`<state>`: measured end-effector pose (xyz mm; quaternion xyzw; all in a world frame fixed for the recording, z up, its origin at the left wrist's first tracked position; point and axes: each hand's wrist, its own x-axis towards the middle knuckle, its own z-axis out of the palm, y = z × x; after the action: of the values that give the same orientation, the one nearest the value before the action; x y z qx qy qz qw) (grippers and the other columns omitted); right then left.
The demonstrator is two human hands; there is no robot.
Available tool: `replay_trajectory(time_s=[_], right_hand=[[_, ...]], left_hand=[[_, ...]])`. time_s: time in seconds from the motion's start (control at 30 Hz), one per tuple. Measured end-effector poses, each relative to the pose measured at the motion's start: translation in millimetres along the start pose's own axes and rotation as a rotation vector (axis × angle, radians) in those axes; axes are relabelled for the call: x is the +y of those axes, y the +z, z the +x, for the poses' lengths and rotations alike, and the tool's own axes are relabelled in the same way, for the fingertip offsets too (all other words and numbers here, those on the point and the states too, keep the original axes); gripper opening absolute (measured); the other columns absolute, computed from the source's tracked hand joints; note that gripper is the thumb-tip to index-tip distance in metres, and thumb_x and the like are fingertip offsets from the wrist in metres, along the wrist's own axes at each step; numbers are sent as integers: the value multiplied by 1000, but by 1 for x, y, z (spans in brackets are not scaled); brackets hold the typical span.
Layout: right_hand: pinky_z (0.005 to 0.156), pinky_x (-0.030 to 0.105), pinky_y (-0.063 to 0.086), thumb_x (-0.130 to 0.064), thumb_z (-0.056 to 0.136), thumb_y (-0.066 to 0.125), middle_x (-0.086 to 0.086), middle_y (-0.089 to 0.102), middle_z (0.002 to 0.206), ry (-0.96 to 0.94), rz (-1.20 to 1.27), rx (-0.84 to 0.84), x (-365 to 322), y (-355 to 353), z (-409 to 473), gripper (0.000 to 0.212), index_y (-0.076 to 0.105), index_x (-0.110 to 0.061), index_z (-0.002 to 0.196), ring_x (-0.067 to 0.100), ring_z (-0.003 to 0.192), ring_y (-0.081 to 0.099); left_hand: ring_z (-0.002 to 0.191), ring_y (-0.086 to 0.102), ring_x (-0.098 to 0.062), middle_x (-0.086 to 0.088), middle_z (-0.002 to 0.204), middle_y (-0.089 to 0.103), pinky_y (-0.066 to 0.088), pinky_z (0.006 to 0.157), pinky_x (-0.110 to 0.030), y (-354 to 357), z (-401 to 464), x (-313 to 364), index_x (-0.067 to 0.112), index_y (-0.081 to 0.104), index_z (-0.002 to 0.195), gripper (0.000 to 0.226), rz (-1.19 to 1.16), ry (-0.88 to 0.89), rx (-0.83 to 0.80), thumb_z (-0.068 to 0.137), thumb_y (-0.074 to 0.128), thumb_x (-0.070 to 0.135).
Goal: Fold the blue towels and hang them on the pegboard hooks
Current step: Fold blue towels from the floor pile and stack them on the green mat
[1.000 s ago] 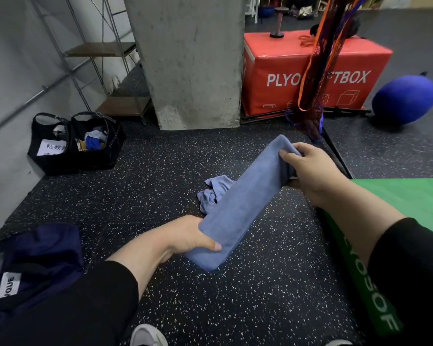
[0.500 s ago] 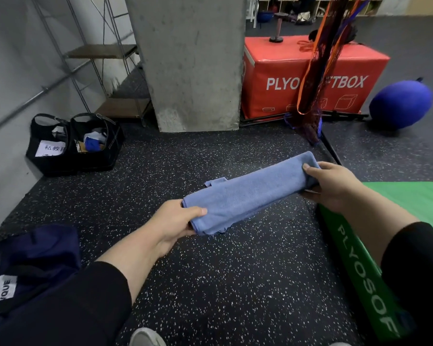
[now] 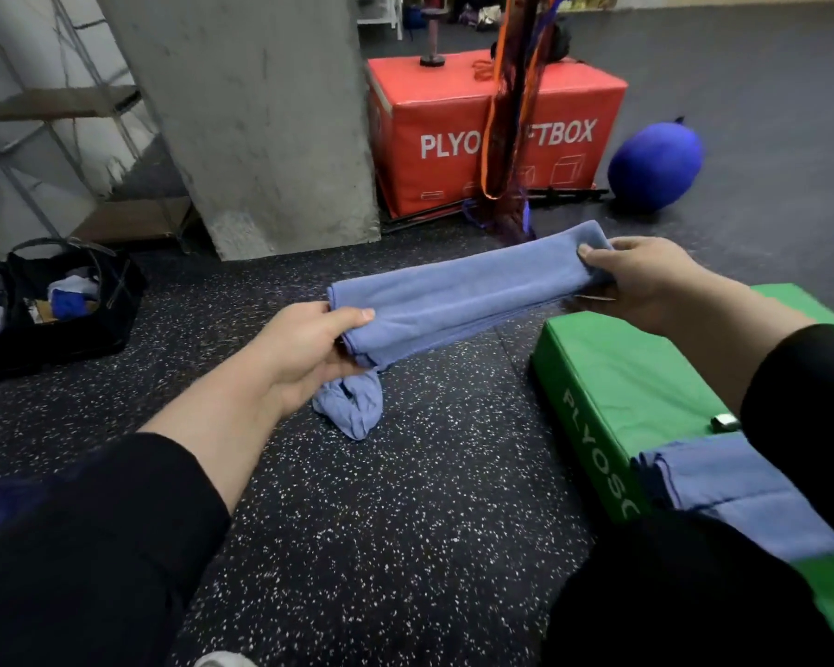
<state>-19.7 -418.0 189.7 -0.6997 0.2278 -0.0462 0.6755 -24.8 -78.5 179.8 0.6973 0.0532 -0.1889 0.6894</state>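
Note:
A blue towel [image 3: 463, 293], folded into a long narrow strip, hangs stretched between both hands above the speckled floor. My left hand [image 3: 304, 349] grips its near left end, thumb on top. My right hand [image 3: 646, 281] pinches the far right end. A second blue towel [image 3: 352, 406] lies crumpled on the floor just under my left hand. A third, folded blue towel [image 3: 737, 493] rests on the green plyo box [image 3: 612, 377] at the lower right. No pegboard or hooks are in view.
A concrete pillar [image 3: 261, 113] rises ahead, a red plyo box [image 3: 453, 122] to its right with hanging straps [image 3: 511, 113] before it. A blue ball [image 3: 656, 166] lies far right. A black bag [image 3: 54, 305] and metal shelving [image 3: 68, 137] stand at the left.
Both hands levelled the towel from a steep tilt to nearly horizontal and raised it. The view shifted right, bringing the green box and its folded towel into sight.

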Motion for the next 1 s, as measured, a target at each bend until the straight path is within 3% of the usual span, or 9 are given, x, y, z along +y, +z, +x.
replay_trajectory(time_s=[0.17, 0.33, 0.47, 0.63, 0.7, 0.8, 0.87, 0.93, 1.0], right_hand=[[71, 36, 60, -3, 100, 56, 12, 67, 89, 8, -130, 101, 16, -118, -8, 13, 63, -7, 90, 24, 79, 66], [60, 26, 60, 1, 100, 51, 8, 63, 78, 56, -318, 228, 50, -236, -25, 16, 63, -4, 90, 16, 67, 65], [77, 42, 57, 0, 99, 54, 20, 58, 92, 110, -420, 328, 93, -304, -30, 18, 61, 13, 110, 28, 88, 60], [53, 26, 51, -4, 94, 58, 16, 57, 75, 167, -625, 464, 139, -345, -33, 11, 62, -4, 84, 23, 65, 55], [60, 38, 56, -6, 91, 57, 14, 59, 74, 201, -683, 493, 157, -359, -31, 10, 64, -4, 84, 23, 65, 56], [71, 52, 57, -7, 87, 53, 15, 61, 74, 240, -682, 512, 185, -380, -27, 13, 64, -1, 88, 27, 71, 59], [68, 45, 53, -7, 88, 54, 14, 65, 79, 247, -697, 514, 197, -389, -29, 16, 67, -1, 93, 27, 74, 59], [66, 34, 44, -8, 90, 56, 14, 67, 85, 268, -733, 508, 208, -398, -31, 17, 68, 0, 96, 25, 77, 59], [68, 31, 40, -11, 91, 58, 15, 67, 89, 296, -748, 514, 220, -408, -30, 17, 69, 0, 98, 27, 83, 60]], left_hand=[[108, 71, -31, -13, 108, 77, 57, 97, -47, 107, 8, -25, 4, 70, 114, 19, 66, -37, -157, 96, 64, 9], [99, 73, -27, -11, 107, 77, 58, 82, -40, 217, 8, -57, 8, 70, 114, 21, 120, -92, -325, 94, 67, 8], [73, 69, -25, -17, 96, 77, 57, 80, -42, 278, 12, -74, 4, 70, 109, 19, 285, -176, -420, 92, 70, 12], [73, 66, -25, -10, 92, 68, 55, 72, -36, 330, 23, -92, 10, 65, 101, 16, 495, -298, -525, 88, 73, 15], [72, 67, -25, -8, 87, 68, 53, 71, -35, 348, 25, -99, 12, 63, 98, 13, 529, -350, -549, 89, 72, 14], [73, 70, -24, -5, 87, 71, 53, 72, -33, 375, 27, -115, 11, 62, 110, 23, 590, -402, -574, 89, 71, 13], [72, 71, -22, -4, 89, 72, 51, 74, -33, 392, 27, -126, 13, 54, 126, 38, 633, -422, -590, 91, 69, 12], [70, 69, -22, -6, 95, 72, 50, 75, -33, 406, 26, -138, 19, 47, 133, 47, 649, -443, -591, 92, 69, 11], [71, 68, -23, -7, 104, 69, 48, 73, -32, 419, 25, -150, 21, 44, 136, 51, 658, -468, -589, 92, 69, 13]])
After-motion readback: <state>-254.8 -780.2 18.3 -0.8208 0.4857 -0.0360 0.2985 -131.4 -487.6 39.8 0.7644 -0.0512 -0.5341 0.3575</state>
